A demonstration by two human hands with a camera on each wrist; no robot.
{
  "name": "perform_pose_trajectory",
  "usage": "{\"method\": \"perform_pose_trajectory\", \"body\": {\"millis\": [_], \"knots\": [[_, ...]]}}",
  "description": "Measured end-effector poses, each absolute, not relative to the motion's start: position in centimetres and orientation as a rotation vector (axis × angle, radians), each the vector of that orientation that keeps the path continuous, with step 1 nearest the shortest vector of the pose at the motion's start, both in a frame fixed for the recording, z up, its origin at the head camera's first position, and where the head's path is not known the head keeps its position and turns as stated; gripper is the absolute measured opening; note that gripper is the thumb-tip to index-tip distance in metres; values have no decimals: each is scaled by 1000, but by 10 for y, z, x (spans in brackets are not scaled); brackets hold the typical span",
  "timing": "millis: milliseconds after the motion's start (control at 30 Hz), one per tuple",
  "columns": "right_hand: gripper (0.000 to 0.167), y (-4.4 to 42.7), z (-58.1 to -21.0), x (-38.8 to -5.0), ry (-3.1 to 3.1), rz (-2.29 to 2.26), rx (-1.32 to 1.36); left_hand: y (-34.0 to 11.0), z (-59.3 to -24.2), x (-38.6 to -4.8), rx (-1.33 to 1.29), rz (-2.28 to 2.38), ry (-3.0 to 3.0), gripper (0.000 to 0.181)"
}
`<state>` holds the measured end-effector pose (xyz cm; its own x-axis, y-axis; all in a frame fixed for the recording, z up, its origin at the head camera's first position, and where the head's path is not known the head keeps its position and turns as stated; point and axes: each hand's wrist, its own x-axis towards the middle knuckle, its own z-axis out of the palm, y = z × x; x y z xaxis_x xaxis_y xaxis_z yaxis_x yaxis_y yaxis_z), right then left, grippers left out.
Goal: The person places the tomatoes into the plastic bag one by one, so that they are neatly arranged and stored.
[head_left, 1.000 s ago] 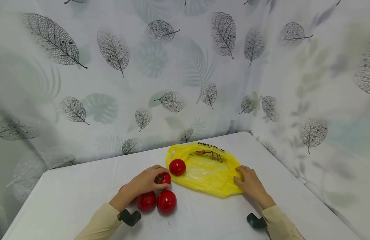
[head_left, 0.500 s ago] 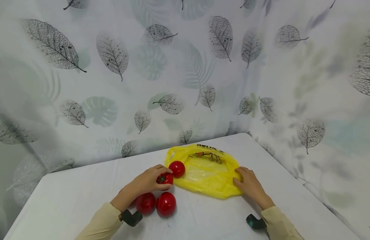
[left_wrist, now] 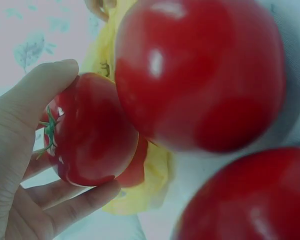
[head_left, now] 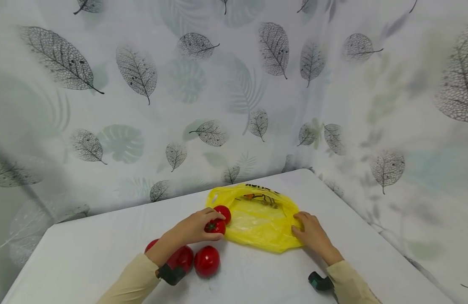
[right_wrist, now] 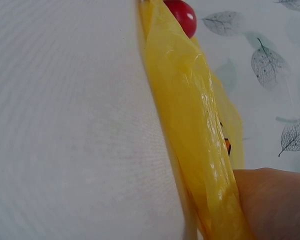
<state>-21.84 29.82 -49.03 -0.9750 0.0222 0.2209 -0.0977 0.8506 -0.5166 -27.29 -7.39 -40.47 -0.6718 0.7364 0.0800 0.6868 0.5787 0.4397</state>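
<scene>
My left hand (head_left: 196, 228) grips a red tomato (head_left: 215, 226) with a green stem at the left edge of a yellow plastic bag (head_left: 252, 240). In the left wrist view, thumb and fingers curl round this tomato (left_wrist: 92, 132). Just behind it, another tomato (head_left: 223, 213) lies on the bag's left part, partly hidden by the held one. My right hand (head_left: 312, 233) holds the bag's right edge; in the right wrist view only part of that hand (right_wrist: 275, 205) shows, against the yellow plastic (right_wrist: 185, 95).
Near my left forearm, a tomato (head_left: 207, 261) and another (head_left: 183, 257) rest on the white table (head_left: 93, 240), with a third (head_left: 151, 245) partly behind the wrist. A leaf-patterned curtain (head_left: 218, 105) hangs behind and to the right of the table.
My left hand has moved right with its tomato, from beside the other tomatoes to the one on the bag. My right hand stays at the bag's edge; the head view has shifted slightly.
</scene>
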Motion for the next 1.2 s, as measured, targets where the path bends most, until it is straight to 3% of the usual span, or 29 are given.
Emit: {"method": "perform_pose_trajectory", "body": {"millis": [833, 1200], "knots": [[43, 300, -493, -218, -2804, 786, 60, -30, -397, -276, 1416, 629, 2625, 47], [42, 299, -492, -217, -2802, 762, 45, -15, -404, -284, 1364, 581, 2584, 51]]}}
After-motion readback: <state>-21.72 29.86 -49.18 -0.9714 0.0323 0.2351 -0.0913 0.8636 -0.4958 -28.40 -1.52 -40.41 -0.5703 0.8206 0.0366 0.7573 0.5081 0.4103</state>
